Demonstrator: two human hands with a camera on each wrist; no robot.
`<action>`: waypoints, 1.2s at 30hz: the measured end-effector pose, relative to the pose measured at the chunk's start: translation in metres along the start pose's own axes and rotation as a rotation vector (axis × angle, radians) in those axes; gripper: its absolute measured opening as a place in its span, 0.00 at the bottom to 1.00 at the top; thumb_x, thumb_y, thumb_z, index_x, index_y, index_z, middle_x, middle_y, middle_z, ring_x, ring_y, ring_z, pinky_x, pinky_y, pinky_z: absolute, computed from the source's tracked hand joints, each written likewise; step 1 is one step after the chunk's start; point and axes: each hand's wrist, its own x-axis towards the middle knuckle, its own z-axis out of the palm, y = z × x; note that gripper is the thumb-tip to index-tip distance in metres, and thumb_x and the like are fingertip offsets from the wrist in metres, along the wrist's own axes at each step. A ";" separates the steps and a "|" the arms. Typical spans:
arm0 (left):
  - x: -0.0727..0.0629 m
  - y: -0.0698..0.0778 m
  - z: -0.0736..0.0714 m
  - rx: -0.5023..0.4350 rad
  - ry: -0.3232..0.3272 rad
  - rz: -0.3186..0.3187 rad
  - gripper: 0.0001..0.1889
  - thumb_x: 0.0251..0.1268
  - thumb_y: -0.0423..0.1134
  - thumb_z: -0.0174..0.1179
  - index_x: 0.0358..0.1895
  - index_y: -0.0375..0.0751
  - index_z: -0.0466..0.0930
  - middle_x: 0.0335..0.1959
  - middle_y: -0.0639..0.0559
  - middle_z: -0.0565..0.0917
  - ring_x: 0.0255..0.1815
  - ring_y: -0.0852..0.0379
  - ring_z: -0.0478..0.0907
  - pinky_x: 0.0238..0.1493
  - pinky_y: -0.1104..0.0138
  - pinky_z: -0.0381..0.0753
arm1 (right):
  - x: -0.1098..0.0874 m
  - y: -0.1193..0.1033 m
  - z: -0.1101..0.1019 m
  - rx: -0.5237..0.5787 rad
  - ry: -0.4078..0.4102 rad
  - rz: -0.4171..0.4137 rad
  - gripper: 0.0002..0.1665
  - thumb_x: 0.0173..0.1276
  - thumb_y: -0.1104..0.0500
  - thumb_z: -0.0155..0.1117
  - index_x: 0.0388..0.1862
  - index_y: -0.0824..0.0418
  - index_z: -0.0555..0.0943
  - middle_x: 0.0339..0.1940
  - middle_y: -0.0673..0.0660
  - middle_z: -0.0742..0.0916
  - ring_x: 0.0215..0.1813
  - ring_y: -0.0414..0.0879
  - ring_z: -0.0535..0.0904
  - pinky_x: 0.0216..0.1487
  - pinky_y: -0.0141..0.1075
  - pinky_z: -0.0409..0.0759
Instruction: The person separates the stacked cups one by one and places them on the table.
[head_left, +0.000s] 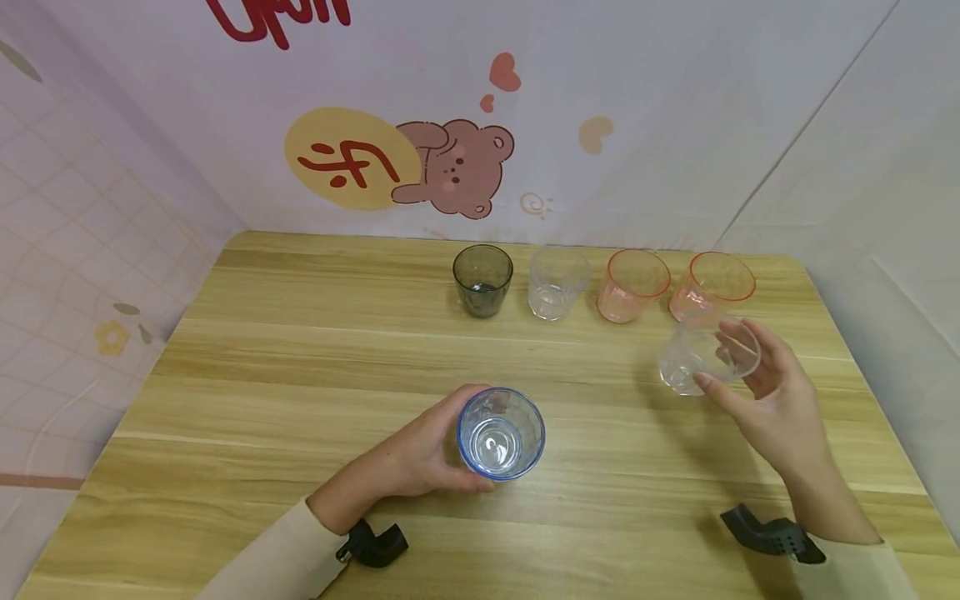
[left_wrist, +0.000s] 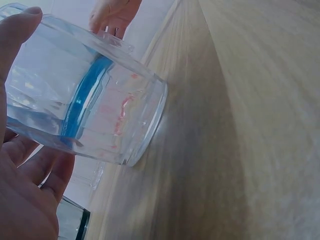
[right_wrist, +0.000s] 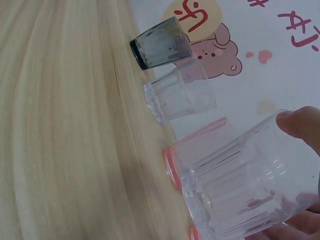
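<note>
My left hand (head_left: 431,450) grips a clear glass with a blue rim (head_left: 501,435) near the middle of the table, thumb on the near side and fingers round the far side. In the left wrist view this blue-rimmed glass (left_wrist: 115,100) is just over the wood. On the right, my right hand (head_left: 780,400) holds a plain clear glass (head_left: 684,367) between thumb and fingers, in front of the pink glasses. The right wrist view shows that clear glass (right_wrist: 245,185) tilted, its base toward the table.
Along the table's back edge stand a dark grey glass (head_left: 483,283), another clear glass (head_left: 553,292), a pink glass (head_left: 626,296) and a second pink glass (head_left: 693,292). Behind them rises a white wall (head_left: 660,183) with a bear drawing. The wooden table (head_left: 300,333) lies beneath.
</note>
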 end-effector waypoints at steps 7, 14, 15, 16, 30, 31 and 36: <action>0.000 0.000 0.000 0.000 -0.002 -0.010 0.51 0.52 0.41 0.86 0.79 0.47 0.64 0.73 0.50 0.78 0.73 0.50 0.76 0.81 0.48 0.73 | 0.000 0.007 -0.007 -0.012 0.010 0.072 0.52 0.62 0.82 0.71 0.83 0.62 0.64 0.70 0.42 0.82 0.65 0.30 0.82 0.67 0.15 0.74; -0.001 0.000 0.000 -0.003 -0.001 -0.010 0.52 0.51 0.42 0.86 0.79 0.48 0.64 0.73 0.51 0.78 0.73 0.51 0.76 0.81 0.49 0.73 | 0.001 0.012 -0.011 0.054 0.023 0.112 0.50 0.65 0.81 0.71 0.82 0.61 0.64 0.70 0.42 0.81 0.65 0.31 0.80 0.65 0.14 0.75; 0.000 0.000 0.000 -0.002 -0.001 -0.006 0.52 0.52 0.42 0.86 0.79 0.47 0.64 0.73 0.50 0.78 0.73 0.51 0.77 0.81 0.49 0.73 | 0.001 0.013 -0.012 0.038 0.022 0.123 0.50 0.65 0.80 0.71 0.83 0.61 0.63 0.70 0.41 0.81 0.65 0.30 0.80 0.65 0.14 0.75; 0.000 0.000 0.000 -0.003 -0.001 -0.005 0.52 0.52 0.42 0.86 0.79 0.47 0.64 0.73 0.50 0.78 0.73 0.50 0.77 0.81 0.49 0.73 | 0.001 0.014 -0.013 0.041 0.023 0.135 0.50 0.66 0.79 0.71 0.83 0.61 0.63 0.70 0.41 0.80 0.65 0.30 0.80 0.65 0.14 0.75; 0.000 0.000 -0.001 0.000 -0.005 -0.010 0.52 0.52 0.42 0.85 0.80 0.48 0.64 0.73 0.50 0.78 0.74 0.50 0.76 0.82 0.48 0.72 | -0.001 0.024 -0.019 0.082 0.049 0.203 0.51 0.67 0.79 0.70 0.83 0.56 0.61 0.68 0.37 0.79 0.66 0.27 0.78 0.65 0.14 0.74; 0.000 0.000 -0.001 -0.002 -0.006 -0.011 0.52 0.52 0.42 0.85 0.80 0.48 0.64 0.73 0.50 0.78 0.74 0.50 0.76 0.82 0.49 0.72 | -0.001 0.025 -0.019 0.072 0.046 0.206 0.51 0.67 0.79 0.70 0.83 0.56 0.60 0.68 0.37 0.79 0.66 0.27 0.78 0.65 0.14 0.74; -0.001 0.001 -0.001 -0.005 -0.010 -0.020 0.52 0.53 0.42 0.85 0.80 0.48 0.64 0.73 0.51 0.78 0.74 0.51 0.76 0.81 0.48 0.72 | -0.003 0.027 -0.021 0.121 0.052 0.204 0.50 0.67 0.80 0.69 0.82 0.55 0.61 0.68 0.39 0.80 0.65 0.28 0.79 0.63 0.13 0.75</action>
